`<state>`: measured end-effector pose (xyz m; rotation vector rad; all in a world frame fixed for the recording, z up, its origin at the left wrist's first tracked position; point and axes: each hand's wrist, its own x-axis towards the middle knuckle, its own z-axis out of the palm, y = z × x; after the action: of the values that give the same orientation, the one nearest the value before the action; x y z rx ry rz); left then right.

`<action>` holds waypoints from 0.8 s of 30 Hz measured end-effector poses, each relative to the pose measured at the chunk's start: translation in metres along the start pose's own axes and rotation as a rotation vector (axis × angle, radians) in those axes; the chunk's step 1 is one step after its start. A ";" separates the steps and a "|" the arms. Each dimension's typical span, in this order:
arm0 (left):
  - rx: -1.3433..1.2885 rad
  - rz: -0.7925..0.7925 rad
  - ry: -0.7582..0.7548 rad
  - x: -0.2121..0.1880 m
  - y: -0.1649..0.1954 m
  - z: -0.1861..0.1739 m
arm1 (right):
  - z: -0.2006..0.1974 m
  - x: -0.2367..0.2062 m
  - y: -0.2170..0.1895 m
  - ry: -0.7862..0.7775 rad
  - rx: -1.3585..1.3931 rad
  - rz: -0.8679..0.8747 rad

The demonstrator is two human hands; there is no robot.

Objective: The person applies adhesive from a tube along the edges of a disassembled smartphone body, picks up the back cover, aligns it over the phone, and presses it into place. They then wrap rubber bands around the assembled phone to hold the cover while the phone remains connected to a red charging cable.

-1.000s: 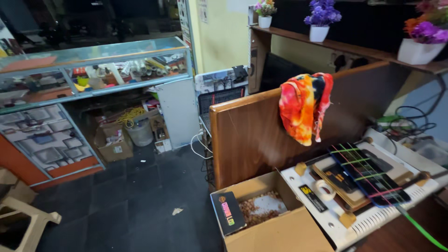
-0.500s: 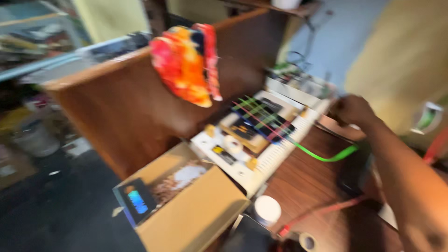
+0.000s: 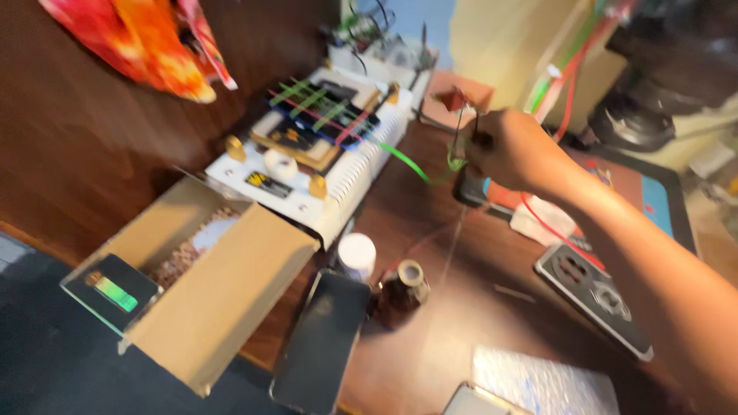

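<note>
Over the desk's far middle: right hand (image 3: pixel 513 147) closed, pinching a green band (image 3: pixel 411 163) stretched from the white heating plate (image 3: pixel 307 157) at the left edge. Left hand out of view. Near edge: dark phone (image 3: pixel 321 342), small brown bottle (image 3: pixel 403 289).

A thin green band (image 3: pixel 415 163) stretches taut from the white machine (image 3: pixel 307 161) at ten o'clock toward the right hand (image 3: pixel 511 146), which pinches its end.

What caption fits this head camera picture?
A right hand pinches a green band stretched from a white machine beside an open cardboard box.
</note>
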<state>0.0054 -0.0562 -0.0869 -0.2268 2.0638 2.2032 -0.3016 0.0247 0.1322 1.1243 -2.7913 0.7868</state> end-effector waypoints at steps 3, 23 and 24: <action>-0.012 0.004 -0.081 -0.018 0.004 0.006 | 0.000 -0.062 0.000 -0.212 -0.199 0.064; -0.085 -0.066 -0.130 -0.062 0.047 0.023 | -0.025 -0.191 0.052 -0.326 -0.205 0.330; -0.086 -0.085 -0.127 -0.061 0.049 0.023 | -0.025 -0.192 0.052 -0.321 -0.290 0.288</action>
<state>0.0556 -0.0349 -0.0260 -0.1743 1.8620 2.1971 -0.1979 0.1916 0.0906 0.8778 -3.2420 0.2057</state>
